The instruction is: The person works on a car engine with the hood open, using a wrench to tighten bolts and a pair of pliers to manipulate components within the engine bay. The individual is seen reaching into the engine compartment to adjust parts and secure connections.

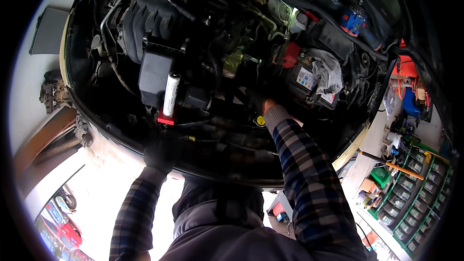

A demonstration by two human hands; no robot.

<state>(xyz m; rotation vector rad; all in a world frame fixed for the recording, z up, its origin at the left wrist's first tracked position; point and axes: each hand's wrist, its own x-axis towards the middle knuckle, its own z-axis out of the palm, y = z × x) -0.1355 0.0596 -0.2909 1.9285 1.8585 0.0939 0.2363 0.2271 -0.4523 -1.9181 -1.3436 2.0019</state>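
An open car engine bay fills the view. My left hand (159, 154), dark-gloved and smeared, is at the front edge of the bay (119, 146). Above it a white tube-shaped light (170, 94) with a red base (166, 119) leans by the black plastic box (155, 75). My right hand (256, 97), also gloved, reaches deep among the dark parts, left of the battery (303, 81) and above a yellow cap (261, 120); its fingers are lost in shadow. A grey rag (327, 71) lies on the battery.
A blue cordless power tool (353, 22) rests at the bay's back right. Mechanical parts (55, 91) and boards (41, 140) are at the left. To the right stand green racks of small containers (411, 198), a long orange-handled tool (403, 169) and assorted equipment.
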